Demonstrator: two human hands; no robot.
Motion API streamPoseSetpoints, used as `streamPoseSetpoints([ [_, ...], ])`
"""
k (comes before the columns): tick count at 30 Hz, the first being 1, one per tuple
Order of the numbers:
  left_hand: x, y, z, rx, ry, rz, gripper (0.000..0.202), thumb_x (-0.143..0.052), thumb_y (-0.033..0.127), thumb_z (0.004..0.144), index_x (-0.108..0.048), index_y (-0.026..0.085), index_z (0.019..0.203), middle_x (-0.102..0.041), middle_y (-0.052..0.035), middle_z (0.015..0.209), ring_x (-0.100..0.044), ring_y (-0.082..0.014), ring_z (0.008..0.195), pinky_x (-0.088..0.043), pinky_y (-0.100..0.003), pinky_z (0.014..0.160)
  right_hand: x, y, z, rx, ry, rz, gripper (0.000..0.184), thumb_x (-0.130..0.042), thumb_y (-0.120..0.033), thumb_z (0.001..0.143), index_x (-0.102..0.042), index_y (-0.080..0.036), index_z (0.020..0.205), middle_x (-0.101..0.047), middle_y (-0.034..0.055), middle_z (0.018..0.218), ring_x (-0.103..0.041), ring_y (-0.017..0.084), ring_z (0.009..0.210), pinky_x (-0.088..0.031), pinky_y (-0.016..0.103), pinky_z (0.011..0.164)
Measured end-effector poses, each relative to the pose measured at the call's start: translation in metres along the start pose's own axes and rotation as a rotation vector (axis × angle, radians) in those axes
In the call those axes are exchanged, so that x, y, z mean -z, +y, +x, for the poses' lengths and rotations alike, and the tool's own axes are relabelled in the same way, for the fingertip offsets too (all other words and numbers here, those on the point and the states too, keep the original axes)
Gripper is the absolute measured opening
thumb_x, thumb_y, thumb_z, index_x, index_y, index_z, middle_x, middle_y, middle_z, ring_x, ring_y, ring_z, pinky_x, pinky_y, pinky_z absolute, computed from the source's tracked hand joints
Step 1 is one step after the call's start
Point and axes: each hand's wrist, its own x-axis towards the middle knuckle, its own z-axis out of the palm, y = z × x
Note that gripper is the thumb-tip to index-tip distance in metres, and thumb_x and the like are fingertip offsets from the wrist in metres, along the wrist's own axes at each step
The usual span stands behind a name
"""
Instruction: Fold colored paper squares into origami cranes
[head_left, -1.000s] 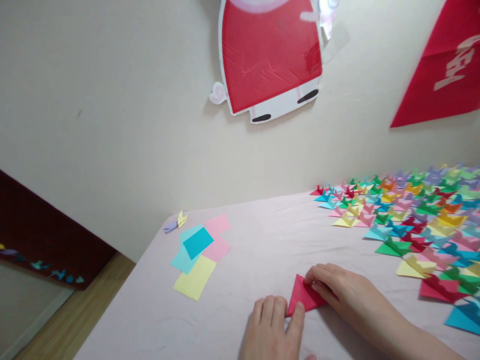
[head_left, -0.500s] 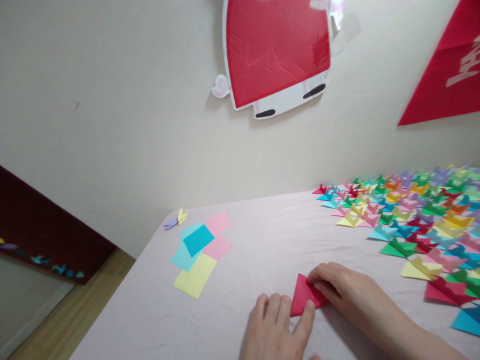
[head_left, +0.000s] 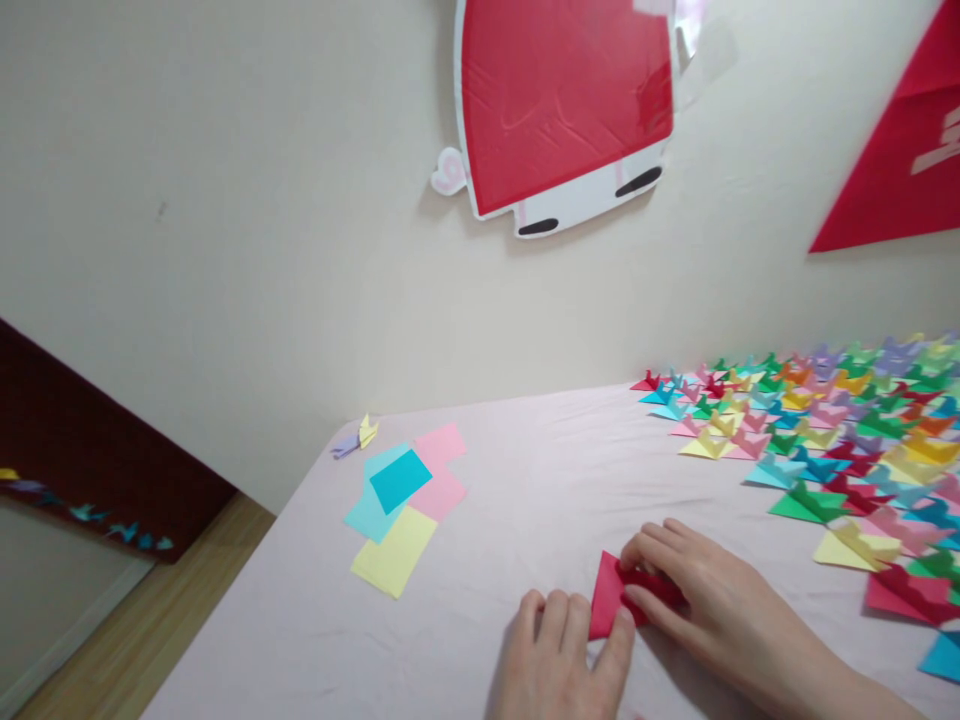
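A red sheet of origami paper, folded to a pointed shape, lies on the cloth-covered table between my hands. My left hand steadies it from the left, fingers bent and the thumb pressed on its lower edge. From the right, my right hand pinches a raised part of the paper between thumb and fingers. That hand partly hides the right side of the paper, so the exact fold there cannot be made out.
Loose paper sheets, with a yellow one and a blue one, lie to the left. Behind them sit small folded pieces. Rows of folded paper birds fill the right side. A wall stands behind the table.
My right thumb has moved a little away from its fingers, and the pinched part of the red paper shows more to the right. The whole view has shifted slightly.
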Motion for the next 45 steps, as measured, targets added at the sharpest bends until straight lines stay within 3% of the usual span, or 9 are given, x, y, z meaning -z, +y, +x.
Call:
streamPoseSetpoints([
  [3, 0.001, -0.001, 0.0, -0.005, -0.011, 0.001, 0.056, -0.049, 0.07, 0.085, -0.064, 0.025, 0.115, -0.059, -0.0045, 0.085, -0.05, -0.0229, 0.08, -0.037, -0.037, 0.075, 0.002, -0.009, -0.002, -0.01, 0.013, -0.008, 0.007, -0.056, -0.023, 0.081, -0.062, -0.023, 0.084, -0.066, 0.0064, 0.09, -0.059, 0.024, 0.086, -0.047, 0.037, 0.076],
  [11, 0.0, 0.004, 0.002, 0.027, 0.074, 0.003, 0.053, -0.048, 0.067, 0.086, -0.066, 0.023, 0.11, -0.059, -0.0046, 0.084, -0.049, -0.0225, 0.08, -0.036, -0.038, 0.077, -0.001, -0.01, -0.006, -0.035, 0.003, 0.012, 0.012, -0.056, -0.019, 0.077, -0.06, -0.023, 0.087, -0.064, 0.006, 0.095, -0.056, 0.025, 0.09, -0.044, 0.038, 0.08],
  [16, 0.0, 0.003, 0.0, 0.011, 0.02, 0.019, 0.056, -0.05, 0.068, 0.084, -0.065, 0.024, 0.115, -0.059, -0.0052, 0.087, -0.049, -0.023, 0.081, -0.037, -0.039, 0.079, -0.003, -0.009, -0.007, -0.028, -0.003, 0.023, 0.015, -0.054, -0.018, 0.078, -0.059, -0.023, 0.092, -0.063, 0.0064, 0.098, -0.055, 0.025, 0.091, -0.044, 0.04, 0.083],
  [24, 0.0, 0.001, 0.0, 0.016, 0.032, 0.011, 0.055, -0.051, 0.068, 0.083, -0.065, 0.025, 0.114, -0.06, -0.0052, 0.087, -0.051, -0.0239, 0.082, -0.039, -0.039, 0.08, -0.003, 0.006, -0.009, -0.035, 0.035, 0.188, 0.039, -0.047, -0.012, 0.067, -0.058, -0.022, 0.103, -0.064, 0.0071, 0.103, -0.059, 0.024, 0.097, -0.049, 0.04, 0.088],
  [28, 0.002, 0.001, -0.001, 0.013, 0.051, 0.028, 0.056, -0.054, 0.067, 0.082, -0.064, 0.024, 0.116, -0.063, -0.0073, 0.102, -0.052, -0.0267, 0.095, -0.04, -0.039, 0.084, 0.001, 0.017, -0.007, -0.047, 0.022, 0.333, 0.051, -0.045, -0.014, 0.06, -0.057, -0.02, 0.109, -0.065, 0.0098, 0.112, -0.06, 0.025, 0.109, -0.047, 0.041, 0.098],
  [32, 0.003, -0.001, -0.001, -0.034, 0.063, 0.009, 0.053, -0.052, 0.064, 0.085, -0.066, 0.022, 0.115, -0.065, -0.0046, 0.111, -0.051, -0.0254, 0.1, -0.039, -0.037, 0.088, 0.012, 0.024, -0.004, -0.069, -0.038, 0.443, 0.058, -0.045, -0.015, 0.055, -0.057, -0.021, 0.112, -0.069, 0.0093, 0.108, -0.064, 0.025, 0.102, -0.052, 0.038, 0.092],
  [38, 0.007, -0.003, 0.005, -0.069, 0.017, -0.012, 0.055, -0.05, 0.064, 0.087, -0.065, 0.023, 0.12, -0.067, -0.002, 0.11, -0.053, -0.0254, 0.1, -0.038, -0.039, 0.089, 0.021, 0.02, 0.0, -0.119, -0.105, 0.519, 0.049, -0.048, -0.019, 0.06, -0.061, -0.021, 0.107, -0.068, 0.005, 0.094, -0.065, 0.022, 0.085, -0.054, 0.034, 0.078],
  [42, 0.01, -0.002, 0.009, -0.065, 0.074, -0.018, 0.05, -0.048, 0.064, 0.088, -0.065, 0.026, 0.117, -0.067, -0.002, 0.1, -0.052, -0.0251, 0.097, -0.035, -0.039, 0.088, 0.012, 0.008, -0.004, -0.09, -0.036, 0.362, 0.035, -0.056, -0.023, 0.068, -0.061, -0.021, 0.103, -0.066, 0.0079, 0.106, -0.061, 0.025, 0.101, -0.049, 0.039, 0.092],
  [45, 0.01, -0.002, 0.01, -0.076, 0.051, -0.014, 0.051, -0.049, 0.066, 0.086, -0.065, 0.026, 0.115, -0.065, -0.0026, 0.1, -0.052, -0.0257, 0.099, -0.035, -0.039, 0.089, 0.003, 0.005, -0.006, -0.046, -0.005, 0.242, 0.033, -0.056, -0.017, 0.068, -0.06, -0.021, 0.101, -0.063, 0.008, 0.105, -0.057, 0.026, 0.101, -0.047, 0.041, 0.092],
])
